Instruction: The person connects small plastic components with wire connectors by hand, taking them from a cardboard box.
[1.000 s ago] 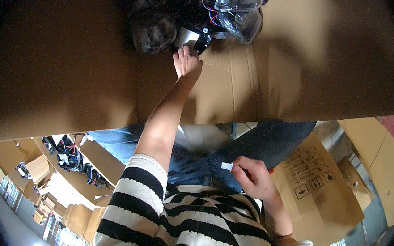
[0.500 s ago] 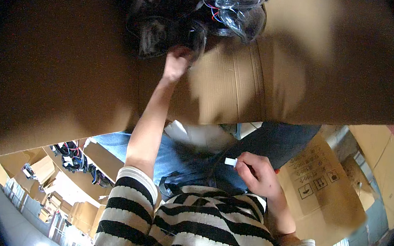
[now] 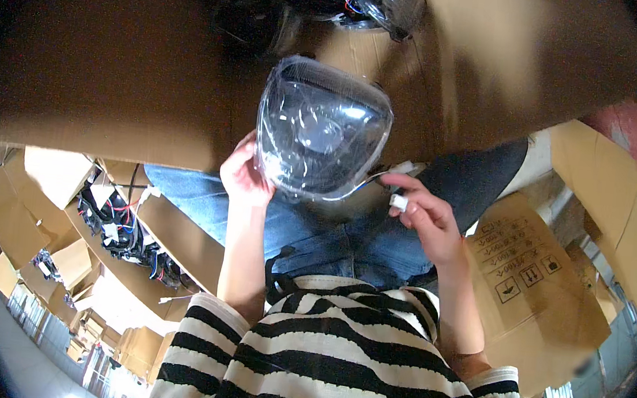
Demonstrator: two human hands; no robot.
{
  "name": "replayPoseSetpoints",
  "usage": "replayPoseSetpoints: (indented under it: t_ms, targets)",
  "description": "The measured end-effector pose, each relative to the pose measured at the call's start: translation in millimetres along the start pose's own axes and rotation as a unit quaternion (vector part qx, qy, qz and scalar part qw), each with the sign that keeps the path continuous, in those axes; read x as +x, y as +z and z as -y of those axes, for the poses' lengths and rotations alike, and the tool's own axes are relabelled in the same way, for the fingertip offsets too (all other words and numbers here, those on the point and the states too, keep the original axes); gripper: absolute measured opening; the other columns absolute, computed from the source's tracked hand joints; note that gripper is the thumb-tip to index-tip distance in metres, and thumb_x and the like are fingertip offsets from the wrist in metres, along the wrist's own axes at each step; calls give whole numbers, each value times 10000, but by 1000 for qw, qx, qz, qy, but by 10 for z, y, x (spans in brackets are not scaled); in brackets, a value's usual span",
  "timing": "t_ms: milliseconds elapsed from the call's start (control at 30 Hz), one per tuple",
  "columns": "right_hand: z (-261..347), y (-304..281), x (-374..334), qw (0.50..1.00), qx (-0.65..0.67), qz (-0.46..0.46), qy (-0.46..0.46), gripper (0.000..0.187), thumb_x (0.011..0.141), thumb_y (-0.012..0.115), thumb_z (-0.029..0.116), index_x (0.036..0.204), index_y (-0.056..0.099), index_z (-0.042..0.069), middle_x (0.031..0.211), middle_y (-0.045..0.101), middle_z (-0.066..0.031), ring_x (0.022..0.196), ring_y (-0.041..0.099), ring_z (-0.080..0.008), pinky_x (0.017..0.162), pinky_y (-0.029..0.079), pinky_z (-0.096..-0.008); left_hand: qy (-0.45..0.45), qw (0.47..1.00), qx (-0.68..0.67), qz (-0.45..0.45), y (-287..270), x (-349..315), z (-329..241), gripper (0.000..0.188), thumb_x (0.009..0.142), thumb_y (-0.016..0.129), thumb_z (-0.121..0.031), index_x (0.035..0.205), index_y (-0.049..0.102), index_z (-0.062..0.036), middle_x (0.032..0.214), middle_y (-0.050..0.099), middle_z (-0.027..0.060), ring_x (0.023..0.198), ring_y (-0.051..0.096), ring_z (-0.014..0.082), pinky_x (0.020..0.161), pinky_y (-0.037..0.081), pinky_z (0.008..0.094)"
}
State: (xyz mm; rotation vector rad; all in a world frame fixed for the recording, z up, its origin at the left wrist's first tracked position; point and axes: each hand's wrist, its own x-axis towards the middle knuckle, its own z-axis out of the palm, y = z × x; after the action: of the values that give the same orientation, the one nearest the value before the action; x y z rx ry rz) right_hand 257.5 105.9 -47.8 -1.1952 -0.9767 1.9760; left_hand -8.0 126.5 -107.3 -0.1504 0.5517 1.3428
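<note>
A headlamp (image 3: 324,127) with a clear lens, wrapped in clear film, is above my lap. My left hand (image 3: 246,173) grips its lower left edge, its fingers partly hidden behind the lamp. Thin blue and white wires (image 3: 362,184) run from the lamp's lower right toward my right hand (image 3: 428,217). Between the fingers of that hand is a small white plastic piece (image 3: 399,202), perhaps a connector; its exact kind is unclear. The index finger reaches out near the wires, and I cannot tell whether it touches them.
Across the front stands a large cardboard surface (image 3: 114,95). Further clear-lensed lamps (image 3: 386,10) with wires lie at its far side. At left, a box holds several wired black parts (image 3: 113,218). A printed cardboard carton (image 3: 532,289) lies to the right.
My left hand has come back from the far pile toward my lap, bringing a headlamp. The right hand has moved slightly up toward it, still with the white piece.
</note>
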Motion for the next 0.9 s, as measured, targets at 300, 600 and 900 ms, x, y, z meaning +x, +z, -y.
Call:
replayPoseSetpoints:
  t_ms: [300, 600, 900]
  targets:
    - [-39, 302, -170, 970, 242, 32, 10, 219, 852, 449, 149, 881, 577, -26, 931, 510, -64, 603, 413, -65, 520, 334, -182, -27, 999, -28, -15, 109, -561, 178, 415, 701, 505, -119, 1055, 459, 93, 965, 567, 178, 864, 565, 258, 788, 452, 355]
    - [-62, 499, -212, 973, 210, -95, 21, 191, 854, 449, 143, 837, 579, 5, 714, 533, 7, 552, 366, -52, 502, 290, -189, -162, 963, 95, -193, 193, -1021, 643, 500, 816, 482, -321, 1203, 347, -36, 1187, 436, 121, 1005, 482, 279, 834, 394, 488]
    - [-152, 500, -133, 952, 268, -147, -27, 193, 844, 455, 156, 845, 582, 11, 778, 552, -19, 549, 366, -59, 509, 295, -194, -143, 943, 300, 2, 237, -1517, 475, 567, 828, 430, -11, 1300, 117, -42, 1106, 479, 201, 920, 535, 239, 827, 417, 350]
